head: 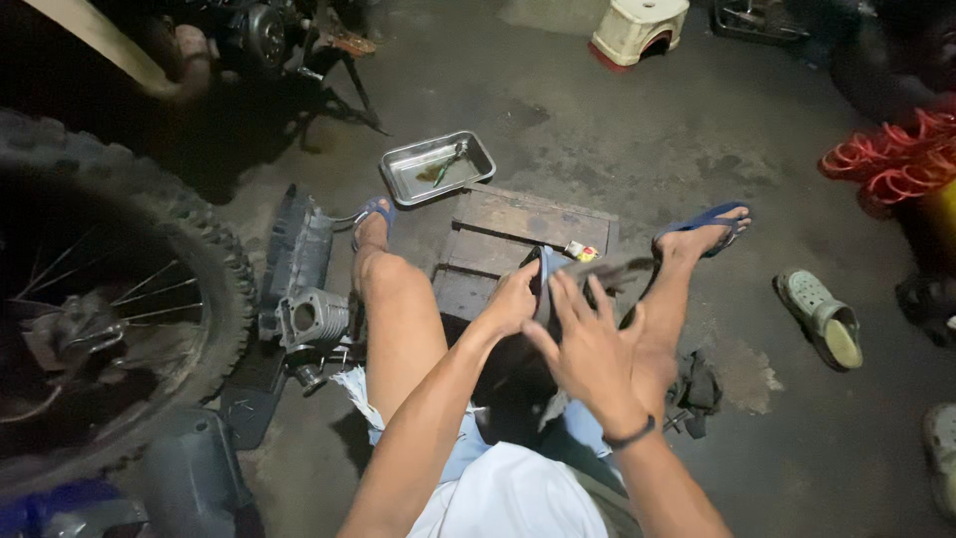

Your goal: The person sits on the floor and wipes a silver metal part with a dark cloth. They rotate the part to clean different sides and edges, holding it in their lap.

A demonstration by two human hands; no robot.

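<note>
While seated over a grimy concrete floor (617,139), left hand (513,299) closed around a dark, flat tool-like object (538,274), exact kind too dim to tell, held just above a worn wooden board (518,229). Right hand (593,344) beside it, fingers spread wide, holding nothing. Small red-and-yellow item (582,252) lying on the board. Metal tray (438,166) beyond the board. Engine cylinder (311,319) by the left knee, next to a knobby motorcycle tyre (204,259). Blue sandals on both feet.

Metal tray (438,167), plastic stool (639,28), knobby tyre (119,289), green clog (821,317).
</note>
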